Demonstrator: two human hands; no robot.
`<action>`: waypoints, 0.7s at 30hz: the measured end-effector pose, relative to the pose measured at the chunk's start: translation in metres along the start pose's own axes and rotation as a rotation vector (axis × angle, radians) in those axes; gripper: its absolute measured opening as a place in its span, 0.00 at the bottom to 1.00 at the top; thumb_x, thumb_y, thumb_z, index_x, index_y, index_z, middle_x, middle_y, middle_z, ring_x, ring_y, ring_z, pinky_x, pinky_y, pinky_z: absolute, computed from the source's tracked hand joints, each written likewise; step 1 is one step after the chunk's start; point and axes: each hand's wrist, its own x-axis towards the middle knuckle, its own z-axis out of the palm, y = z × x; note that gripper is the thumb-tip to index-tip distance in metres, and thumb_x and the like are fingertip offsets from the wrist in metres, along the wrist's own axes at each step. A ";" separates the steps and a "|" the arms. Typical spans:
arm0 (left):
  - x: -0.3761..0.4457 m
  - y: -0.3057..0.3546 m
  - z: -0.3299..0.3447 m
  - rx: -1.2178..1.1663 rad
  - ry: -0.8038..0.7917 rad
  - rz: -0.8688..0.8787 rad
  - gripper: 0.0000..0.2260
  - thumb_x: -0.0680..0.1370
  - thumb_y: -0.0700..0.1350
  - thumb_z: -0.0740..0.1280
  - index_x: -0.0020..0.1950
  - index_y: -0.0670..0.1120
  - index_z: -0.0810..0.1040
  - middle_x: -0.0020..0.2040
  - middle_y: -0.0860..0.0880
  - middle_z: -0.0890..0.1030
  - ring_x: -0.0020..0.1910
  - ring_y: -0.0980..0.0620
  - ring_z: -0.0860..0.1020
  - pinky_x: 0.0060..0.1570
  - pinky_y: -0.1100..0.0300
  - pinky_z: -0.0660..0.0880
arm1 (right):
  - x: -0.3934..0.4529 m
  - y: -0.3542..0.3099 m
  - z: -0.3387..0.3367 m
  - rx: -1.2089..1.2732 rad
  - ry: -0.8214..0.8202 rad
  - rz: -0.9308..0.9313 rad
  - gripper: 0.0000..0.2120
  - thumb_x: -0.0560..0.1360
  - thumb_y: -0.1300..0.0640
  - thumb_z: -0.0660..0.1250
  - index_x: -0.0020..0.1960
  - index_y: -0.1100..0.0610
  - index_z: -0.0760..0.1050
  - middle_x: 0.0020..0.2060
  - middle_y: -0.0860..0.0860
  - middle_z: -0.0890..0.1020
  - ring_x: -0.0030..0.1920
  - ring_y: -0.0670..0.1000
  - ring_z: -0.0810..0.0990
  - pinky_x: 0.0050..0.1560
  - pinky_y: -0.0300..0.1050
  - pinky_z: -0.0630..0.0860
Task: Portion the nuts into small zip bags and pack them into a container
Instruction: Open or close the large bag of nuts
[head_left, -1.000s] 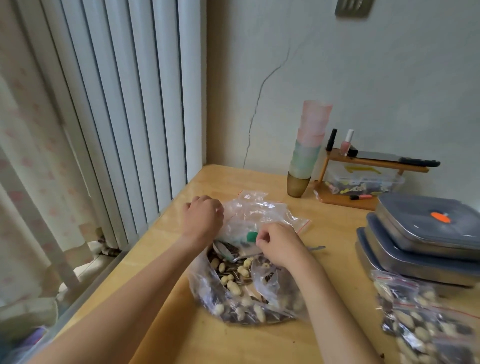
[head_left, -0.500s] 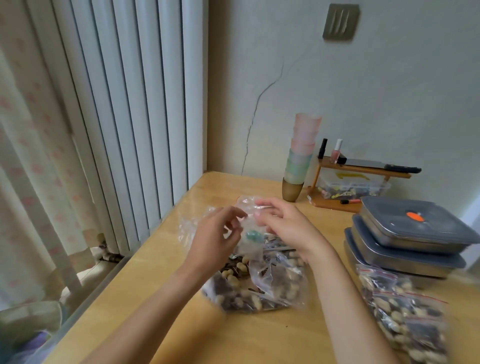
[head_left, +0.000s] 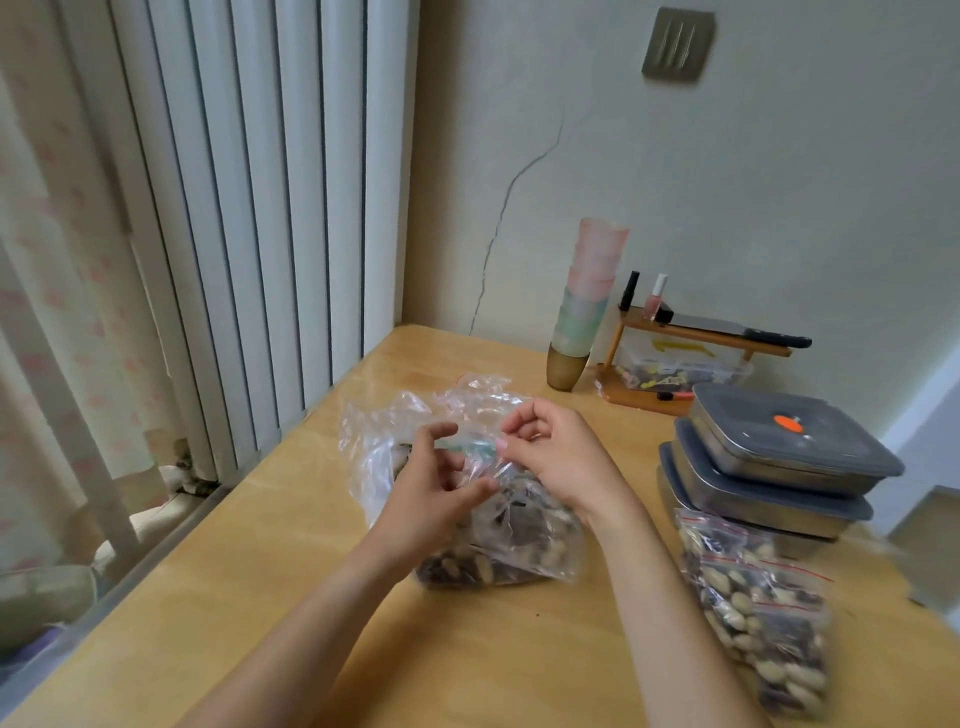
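On the wooden table the big clear bag of nuts sits at centre, with stacked lidded containers at three o'clock and filled small zip bags at four. Our left hand and right hand both pinch thin clear plastic above the bag.

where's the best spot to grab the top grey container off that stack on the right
Take the top container by the two long edges of its lid rim, coming down from above. It lies flat and uppermost on the container stack, so nothing covers it. The filled zip bags lie in front of the stack, so a low approach from the near side would likely brush them.
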 end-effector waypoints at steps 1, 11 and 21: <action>0.001 -0.002 -0.001 0.012 0.014 0.010 0.30 0.73 0.43 0.78 0.69 0.54 0.67 0.47 0.47 0.75 0.39 0.56 0.75 0.39 0.64 0.76 | 0.002 0.002 -0.001 -0.012 0.012 -0.014 0.07 0.74 0.60 0.76 0.47 0.51 0.81 0.43 0.54 0.84 0.44 0.52 0.84 0.55 0.58 0.83; 0.005 0.005 -0.002 0.153 -0.083 0.014 0.19 0.75 0.61 0.72 0.51 0.46 0.78 0.38 0.47 0.75 0.37 0.56 0.73 0.39 0.61 0.70 | 0.005 0.005 -0.006 -0.148 -0.067 -0.043 0.05 0.74 0.58 0.77 0.45 0.53 0.81 0.36 0.51 0.86 0.40 0.51 0.85 0.51 0.55 0.81; 0.007 0.006 -0.011 0.144 -0.033 -0.035 0.06 0.82 0.42 0.66 0.51 0.40 0.79 0.36 0.48 0.79 0.32 0.51 0.80 0.34 0.61 0.74 | -0.001 -0.009 -0.001 -0.223 -0.103 -0.232 0.05 0.74 0.59 0.75 0.42 0.52 0.80 0.26 0.39 0.74 0.28 0.44 0.67 0.33 0.38 0.67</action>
